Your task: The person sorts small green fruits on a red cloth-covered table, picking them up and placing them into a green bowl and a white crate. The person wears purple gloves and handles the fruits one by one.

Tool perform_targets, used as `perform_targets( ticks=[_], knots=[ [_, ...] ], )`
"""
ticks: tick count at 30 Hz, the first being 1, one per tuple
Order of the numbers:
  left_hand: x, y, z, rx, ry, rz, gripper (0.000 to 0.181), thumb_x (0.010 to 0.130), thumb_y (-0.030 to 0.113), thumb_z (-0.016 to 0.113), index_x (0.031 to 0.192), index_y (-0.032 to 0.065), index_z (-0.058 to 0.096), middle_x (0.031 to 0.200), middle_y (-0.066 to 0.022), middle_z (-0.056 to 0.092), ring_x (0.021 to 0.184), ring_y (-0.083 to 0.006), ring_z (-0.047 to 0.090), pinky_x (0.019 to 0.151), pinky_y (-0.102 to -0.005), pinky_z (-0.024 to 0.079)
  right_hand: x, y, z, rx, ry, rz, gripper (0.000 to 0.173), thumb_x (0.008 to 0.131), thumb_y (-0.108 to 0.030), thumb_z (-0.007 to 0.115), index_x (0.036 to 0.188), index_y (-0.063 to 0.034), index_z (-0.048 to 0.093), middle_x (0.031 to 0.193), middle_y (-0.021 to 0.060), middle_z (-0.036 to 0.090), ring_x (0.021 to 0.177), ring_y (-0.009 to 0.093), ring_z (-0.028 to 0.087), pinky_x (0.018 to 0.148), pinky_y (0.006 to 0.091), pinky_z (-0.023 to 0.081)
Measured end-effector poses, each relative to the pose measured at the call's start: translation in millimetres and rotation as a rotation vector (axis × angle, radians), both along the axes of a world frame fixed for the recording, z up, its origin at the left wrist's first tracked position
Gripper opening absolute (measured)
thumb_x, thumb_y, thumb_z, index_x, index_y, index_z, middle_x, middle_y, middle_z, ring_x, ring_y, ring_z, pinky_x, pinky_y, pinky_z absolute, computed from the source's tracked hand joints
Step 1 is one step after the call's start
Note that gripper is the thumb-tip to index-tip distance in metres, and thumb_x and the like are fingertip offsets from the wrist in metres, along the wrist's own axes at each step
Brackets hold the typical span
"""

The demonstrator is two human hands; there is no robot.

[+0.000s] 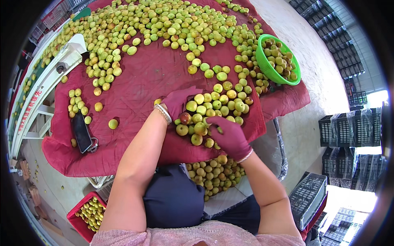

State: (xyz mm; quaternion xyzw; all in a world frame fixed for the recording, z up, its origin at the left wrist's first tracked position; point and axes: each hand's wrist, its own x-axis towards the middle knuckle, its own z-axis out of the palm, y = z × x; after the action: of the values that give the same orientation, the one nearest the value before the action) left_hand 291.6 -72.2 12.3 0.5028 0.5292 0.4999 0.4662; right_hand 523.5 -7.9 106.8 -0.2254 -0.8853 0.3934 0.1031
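Note:
My left hand, in a maroon glove, rests at the left side of a cluster of green-yellow jujube-like fruits on a table covered with quilted red cloth. One yellowish fruit lies just behind its wrist. My right hand, gloved alike, is over the near right part of the cluster, its fingers curled at some fruits; whether it grips one is unclear. A reddish-brown fruit lies between the hands. Below the table edge, many browner fruits fill a pale-lined container.
A large heap of fruits covers the table's far side. A green plastic basket of brownish fruits stands at the right. A phone lies at the left, near a white machine frame. A red crate and black crates stand around.

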Motion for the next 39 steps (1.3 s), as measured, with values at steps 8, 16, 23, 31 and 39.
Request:
perform_targets(
  ticks=[8, 16, 23, 31, 39],
  knots=[
    [-5.0, -12.1, -3.5, 0.249, 0.678, 0.140, 0.062, 0.072, 0.001, 0.066, 0.132, 0.0094, 0.053, 0.133, -0.0109, 0.057, 0.121, -0.0264, 0.055, 0.102, -0.0344, 0.044, -45.8, -42.5, 16.2, 0.249, -0.216, 0.060, 0.048, 0.079, -0.037, 0.072, 0.114, -0.0082, 0.055, 0.086, 0.0162, 0.068, 0.078, 0.035, 0.067, 0.065, 0.0413, 0.053],
    [1.4, -9.5, 6.9, 0.176, 0.521, 0.158, 0.042, 0.096, 0.016, 0.040, 0.135, 0.0121, 0.053, 0.137, -0.0114, 0.055, 0.126, -0.0260, 0.051, 0.105, -0.0361, 0.041, -132.1, -222.2, 107.4, -0.488, 0.082, 1.152, 0.058, 0.086, -0.026, 0.066, 0.137, -0.0088, 0.045, 0.087, 0.0113, 0.066, 0.075, 0.028, 0.065, 0.065, 0.0371, 0.051],
    [-0.1, -6.1, 12.8, -0.237, -0.500, 0.250, 0.037, 0.097, 0.014, 0.042, 0.131, 0.0062, 0.056, 0.129, -0.0088, 0.060, 0.121, -0.0188, 0.054, 0.102, -0.0310, 0.043, -134.4, -139.8, 29.8, -0.379, 0.399, 0.564, 0.046, 0.087, -0.007, 0.061, 0.131, -0.0036, 0.050, 0.093, 0.0089, 0.064, 0.076, 0.021, 0.062, 0.070, 0.0317, 0.051],
    [-8.6, 8.9, -27.1, 0.038, -0.168, 0.157, 0.045, 0.092, 0.013, 0.055, 0.135, 0.0017, 0.049, 0.135, -0.0093, 0.055, 0.125, -0.0202, 0.051, 0.106, -0.0312, 0.040, -61.1, 125.9, -28.6, 0.101, 0.010, -0.034, 0.053, 0.076, 0.006, 0.055, 0.127, -0.0078, 0.059, 0.117, 0.0124, 0.067, 0.111, 0.022, 0.063, 0.091, 0.0318, 0.050],
    [-11.9, -12.1, 8.7, 0.009, 0.506, 0.128, 0.054, 0.083, 0.000, 0.054, 0.136, 0.0062, 0.048, 0.135, -0.0135, 0.055, 0.125, -0.0271, 0.053, 0.104, -0.0348, 0.043, -84.2, 139.6, -25.7, 0.408, -0.448, 0.359, 0.029, 0.084, -0.023, 0.057, 0.111, -0.0128, 0.060, 0.100, 0.0194, 0.066, 0.092, 0.037, 0.064, 0.082, 0.0444, 0.052]
  ],
)
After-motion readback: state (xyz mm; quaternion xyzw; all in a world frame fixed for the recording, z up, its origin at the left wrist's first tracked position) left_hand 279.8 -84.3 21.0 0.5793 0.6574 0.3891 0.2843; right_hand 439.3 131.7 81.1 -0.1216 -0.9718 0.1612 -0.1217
